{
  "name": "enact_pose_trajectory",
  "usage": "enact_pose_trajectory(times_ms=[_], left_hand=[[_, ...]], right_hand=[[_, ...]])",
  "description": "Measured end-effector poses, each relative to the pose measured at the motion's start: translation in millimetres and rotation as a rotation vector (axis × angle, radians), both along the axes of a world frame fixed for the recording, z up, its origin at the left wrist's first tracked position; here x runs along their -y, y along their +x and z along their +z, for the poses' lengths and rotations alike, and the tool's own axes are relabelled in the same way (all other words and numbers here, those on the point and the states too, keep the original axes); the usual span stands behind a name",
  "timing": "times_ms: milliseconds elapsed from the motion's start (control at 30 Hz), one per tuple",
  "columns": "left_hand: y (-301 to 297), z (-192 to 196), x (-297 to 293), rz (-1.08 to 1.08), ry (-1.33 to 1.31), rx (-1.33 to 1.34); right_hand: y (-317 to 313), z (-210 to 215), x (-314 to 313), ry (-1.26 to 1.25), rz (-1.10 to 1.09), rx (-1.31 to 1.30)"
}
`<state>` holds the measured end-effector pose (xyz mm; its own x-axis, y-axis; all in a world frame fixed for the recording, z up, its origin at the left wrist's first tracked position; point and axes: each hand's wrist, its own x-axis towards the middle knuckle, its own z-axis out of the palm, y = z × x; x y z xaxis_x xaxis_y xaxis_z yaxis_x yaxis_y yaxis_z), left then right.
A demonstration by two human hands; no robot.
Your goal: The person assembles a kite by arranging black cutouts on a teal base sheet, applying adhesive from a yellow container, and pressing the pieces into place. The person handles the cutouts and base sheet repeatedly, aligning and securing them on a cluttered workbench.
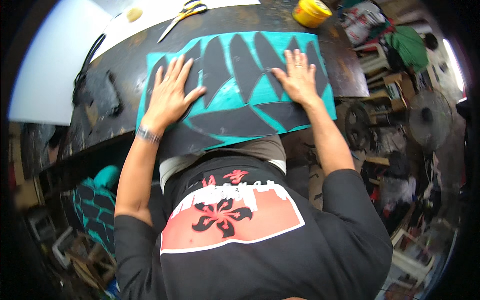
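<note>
A teal sheet (230,90) lies on the dark table, its near edge reaching over the table's front side. Several dark grey pointed pieces (243,65) are laid flat across it, close together. My left hand (171,95) rests flat on the left part of the sheet, fingers spread over the dark pieces. Near the right edge, my right hand (300,80) also presses flat, with its fingers apart and a ring on one finger. Neither hand holds anything.
Yellow-handled scissors (184,16) lie beyond the sheet, and a yellow tub (311,12) stands at the far right of the table (345,75). Black scraps (102,92) sit at left. Another teal sheet with dark pieces (95,212) is low at left; a fan (430,120) stands right.
</note>
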<state>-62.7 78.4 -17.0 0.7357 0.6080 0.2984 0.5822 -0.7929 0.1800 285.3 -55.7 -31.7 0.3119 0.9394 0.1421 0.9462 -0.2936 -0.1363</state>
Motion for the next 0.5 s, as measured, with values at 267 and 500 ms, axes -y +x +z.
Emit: enact_pose_trajectory(times_ms=[267, 500], left_hand=[[-10.1, -7.5, -5.2, 0.061, -0.075, 0.101], [-77.8, -2.2, 65.4, 0.473, -0.243, 0.353]], right_hand=[[79.9, -19.0, 10.0, 0.438, 0.109, -0.199], [125.5, -16.0, 83.3, 0.391, -0.011, -0.312]])
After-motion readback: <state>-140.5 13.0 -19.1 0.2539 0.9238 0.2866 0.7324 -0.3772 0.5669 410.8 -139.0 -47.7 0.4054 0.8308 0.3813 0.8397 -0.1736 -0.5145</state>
